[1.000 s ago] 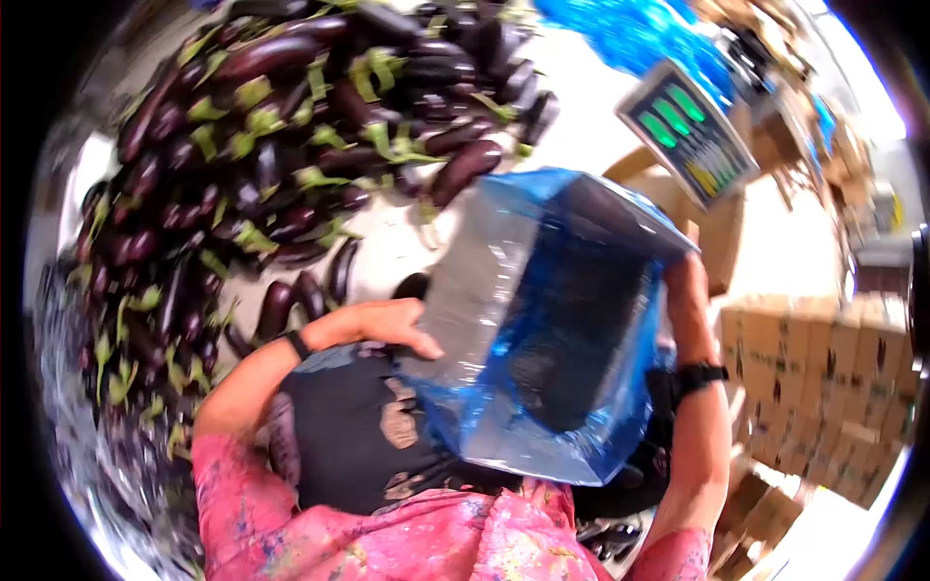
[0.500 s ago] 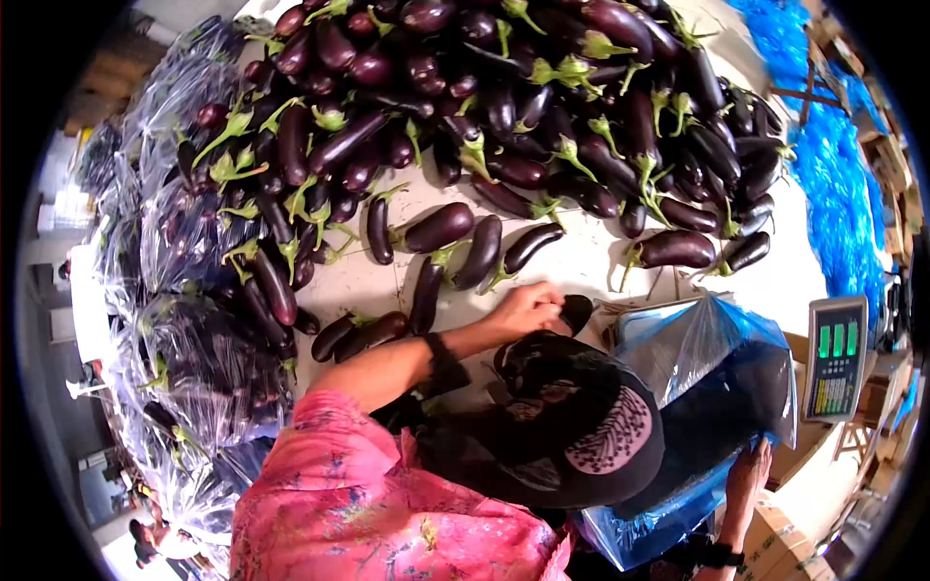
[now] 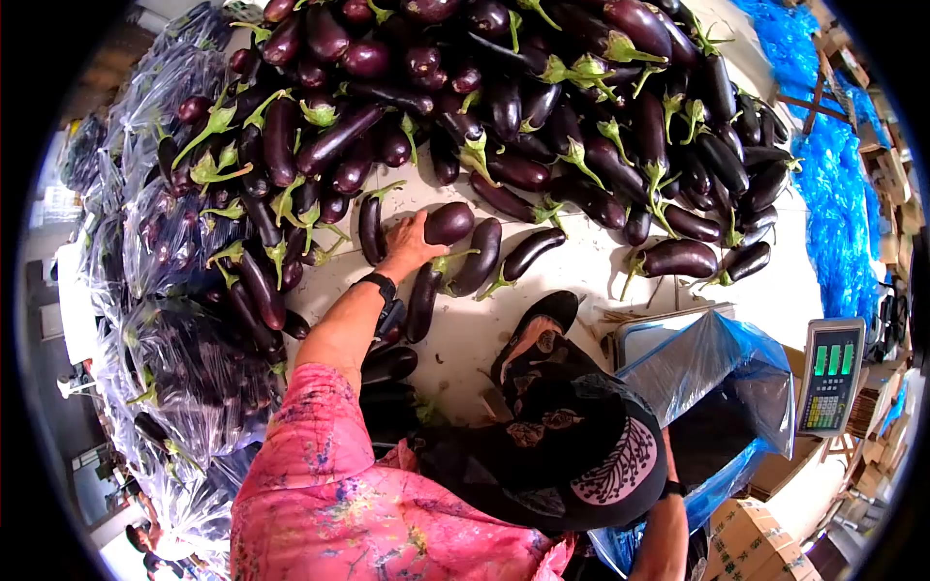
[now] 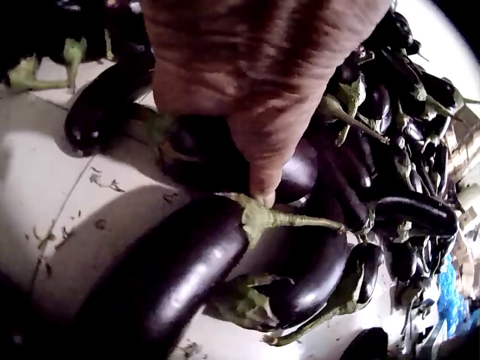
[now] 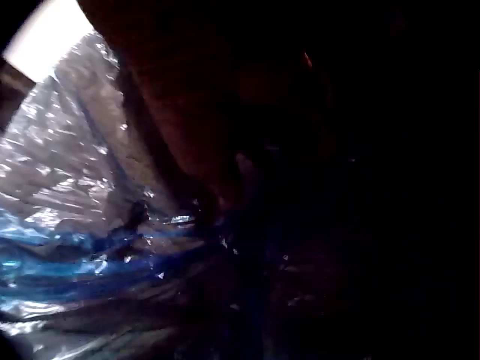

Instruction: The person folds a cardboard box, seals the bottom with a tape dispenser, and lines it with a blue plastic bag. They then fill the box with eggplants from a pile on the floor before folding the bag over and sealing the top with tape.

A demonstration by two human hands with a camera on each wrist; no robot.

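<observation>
My left hand (image 3: 412,250) grips a dark purple eggplant (image 3: 450,224) on the pale tiled floor, thumb along its near side in the left wrist view. Other eggplants (image 3: 478,257) lie close around it, one with its green stem (image 4: 259,220) right beside the thumb. On the right, my right hand (image 5: 191,127) is at the blue plastic bag (image 3: 683,363), which stands open with a dark inside. In the head view a dark-trousered knee (image 3: 620,460) covers most of that hand. The right wrist view is very dark, its fingers lost in shadow against the film.
A large heap of eggplants (image 3: 523,107) spreads across the far floor. Filled clear bags (image 3: 194,358) line the left. A scale display (image 3: 830,378) with green digits stands past the blue bag, near a carton (image 3: 760,542). Blue plastic sheeting (image 3: 838,223) lies at far right.
The head view has swung from the bag toward the heap. My left hand has left the bag, reached forward and left, and taken hold of an eggplant. My right hand has moved from the bag's outer edge inward.
</observation>
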